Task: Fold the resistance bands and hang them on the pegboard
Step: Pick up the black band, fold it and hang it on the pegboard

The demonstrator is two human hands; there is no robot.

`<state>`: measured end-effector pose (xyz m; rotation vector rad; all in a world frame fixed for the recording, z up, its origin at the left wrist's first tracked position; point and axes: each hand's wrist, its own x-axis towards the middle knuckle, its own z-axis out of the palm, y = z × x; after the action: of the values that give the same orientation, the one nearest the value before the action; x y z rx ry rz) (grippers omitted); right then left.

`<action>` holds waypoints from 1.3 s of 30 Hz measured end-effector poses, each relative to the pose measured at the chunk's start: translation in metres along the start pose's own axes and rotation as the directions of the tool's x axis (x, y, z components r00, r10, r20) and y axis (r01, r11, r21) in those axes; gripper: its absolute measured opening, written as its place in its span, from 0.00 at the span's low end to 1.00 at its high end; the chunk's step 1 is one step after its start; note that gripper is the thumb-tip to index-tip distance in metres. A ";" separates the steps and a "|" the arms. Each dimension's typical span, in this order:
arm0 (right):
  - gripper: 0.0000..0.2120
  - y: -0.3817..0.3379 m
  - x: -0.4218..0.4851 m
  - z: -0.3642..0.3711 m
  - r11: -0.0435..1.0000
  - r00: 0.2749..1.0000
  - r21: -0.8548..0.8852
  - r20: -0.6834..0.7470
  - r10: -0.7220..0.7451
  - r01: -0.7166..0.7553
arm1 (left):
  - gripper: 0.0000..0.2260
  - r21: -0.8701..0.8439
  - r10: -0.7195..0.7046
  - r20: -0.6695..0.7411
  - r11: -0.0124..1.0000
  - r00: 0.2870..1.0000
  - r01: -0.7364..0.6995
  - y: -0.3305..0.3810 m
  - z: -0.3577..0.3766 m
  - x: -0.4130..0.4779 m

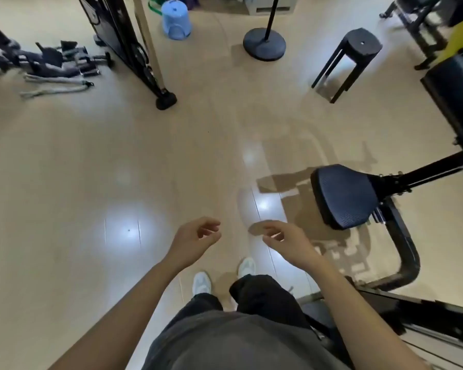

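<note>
The green resistance bands (154, 8) lie on the floor (64, 169) at the far top of the view, touching the left side of a pale blue plastic stool (176, 20). The frame edge cuts them off, so only a few loops show. Just right of the stool is a purple heap (195, 2), too blurred and cropped to tell whether it is another band.

Well apart from the bands, near the bottom, the left hand (195, 240) and right hand (288, 241) hover side by side above the floor. The fingers of both are loosely curled and hold nothing. Below them are two white shoes (201, 283) and dark trousers.

A black round stand base (264, 44) carries a pole that runs out of the top edge. To its right stands a black stool (354, 53). A black machine frame (134, 49) slants down to a foot at upper left. Beside it a pile of handles and ropes (56, 68) is tangled and hard to separate. At right a black padded seat (345, 196) juts from a machine mostly out of view.
</note>
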<state>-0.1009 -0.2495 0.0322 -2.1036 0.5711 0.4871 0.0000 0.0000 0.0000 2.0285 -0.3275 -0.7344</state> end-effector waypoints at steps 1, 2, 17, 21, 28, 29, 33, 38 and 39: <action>0.15 0.001 0.005 -0.003 1.000 1.000 0.028 -0.015 0.009 -0.009 | 0.09 -0.006 -0.002 0.008 1.000 1.000 0.002 0.005 0.001 0.009; 0.15 0.001 0.011 -0.009 0.998 0.999 0.043 -0.021 0.040 -0.039 | 0.09 0.008 -0.022 0.025 1.000 0.999 0.022 0.013 0.001 0.019; 0.17 0.019 0.188 -0.137 0.999 0.998 -0.036 0.065 0.011 -0.009 | 0.09 0.181 -0.088 0.040 0.980 0.995 0.079 0.113 0.010 0.216; 0.17 0.001 0.237 -0.173 0.996 0.996 -0.081 0.079 -0.029 0.035 | 0.08 0.149 -0.109 0.019 0.983 0.994 0.105 0.128 -0.002 0.257; 0.17 -0.038 0.345 -0.220 0.993 0.996 -0.104 0.080 -0.043 0.051 | 0.09 0.172 -0.101 0.008 0.980 0.995 0.099 0.144 -0.033 0.363; 0.17 -0.046 0.362 -0.228 0.994 0.997 -0.100 0.070 -0.043 0.050 | 0.09 0.171 -0.095 0.012 0.981 0.995 0.092 0.144 -0.040 0.382; 0.17 -0.080 0.424 -0.265 0.991 0.999 -0.129 0.049 -0.019 0.026 | 0.09 0.146 -0.070 0.010 0.987 0.998 0.067 0.151 -0.072 0.461; 0.15 -0.121 0.496 -0.314 0.996 1.000 -0.090 0.008 -0.006 0.007 | 0.09 0.148 -0.035 0.082 0.989 0.996 0.023 0.180 -0.111 0.561; 0.15 -0.127 0.510 -0.324 0.998 1.000 -0.062 -0.013 0.003 -0.004 | 0.09 0.155 -0.029 0.098 0.988 0.995 0.014 0.187 -0.119 0.581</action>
<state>0.4301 -0.5649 0.0175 -2.1666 0.5736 0.4986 0.5407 -0.3074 -0.0100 2.1473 -0.4322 -0.8485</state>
